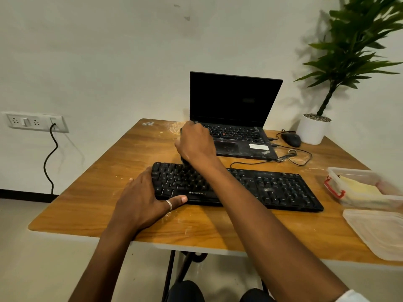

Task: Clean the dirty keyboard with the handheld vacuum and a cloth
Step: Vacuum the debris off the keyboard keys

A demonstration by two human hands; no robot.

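A black dusty keyboard (272, 188) lies across the wooden table (109, 171). My left hand (141, 199) rests flat on its left end, thumb along the front edge, pinning it down. My right hand (196, 142) is closed around a dark handheld vacuum (185, 163) held upright, its lower end touching the keyboard's upper-left keys. Most of the vacuum is hidden by my fist. No cloth is clearly in view.
An open black laptop (233, 110) stands behind the keyboard, with a mouse (291, 139) and cable loops to its right. A potted plant (314, 129) sits at the back right. A clear box (359, 188) and its lid (379, 232) lie at the right edge. Crumbs dot the table.
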